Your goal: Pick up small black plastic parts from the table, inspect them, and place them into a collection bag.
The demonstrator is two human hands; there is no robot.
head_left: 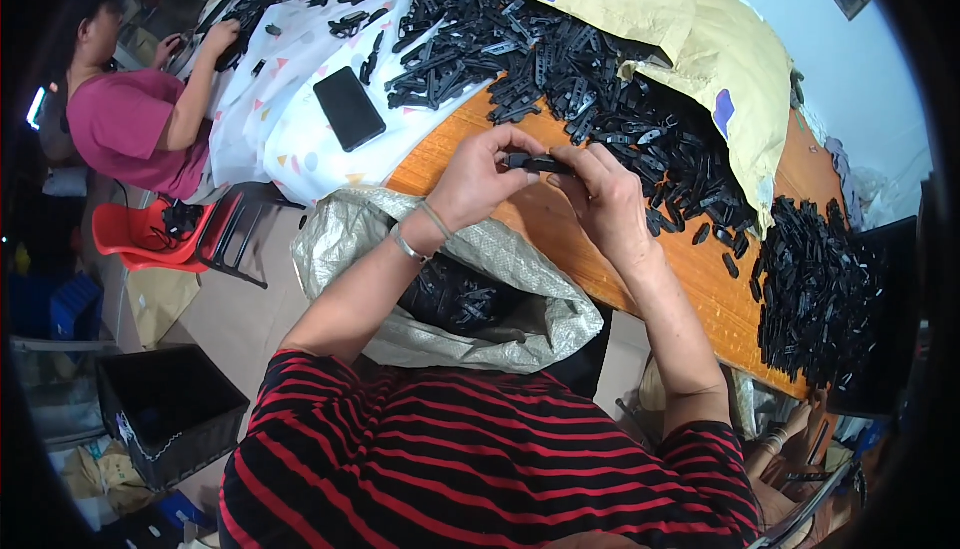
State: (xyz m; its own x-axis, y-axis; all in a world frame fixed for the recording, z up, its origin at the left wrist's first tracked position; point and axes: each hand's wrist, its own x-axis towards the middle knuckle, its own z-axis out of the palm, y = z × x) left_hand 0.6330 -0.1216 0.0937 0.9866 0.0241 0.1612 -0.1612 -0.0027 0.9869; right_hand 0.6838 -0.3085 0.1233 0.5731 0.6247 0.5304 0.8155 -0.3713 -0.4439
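Note:
My left hand (480, 174) and my right hand (608, 199) meet over the orange wooden table (560, 234), both pinching one small black plastic part (538, 163) between the fingertips. A bracelet sits on my left wrist. A large heap of similar black plastic parts (600, 89) lies just beyond my hands, spreading across the table. Below my left forearm, a woven grey sack (500, 259) hangs open at the table's edge with more black parts (455, 294) inside.
Another pile of black parts (815, 289) lies at the right. A black phone (349, 107) rests on a white patterned cloth (290, 99). Yellow padded bags (700, 39) lie at the back. A person in a pink shirt (125, 119) works at the left near a red chair (150, 234). A black crate (170, 409) stands on the floor.

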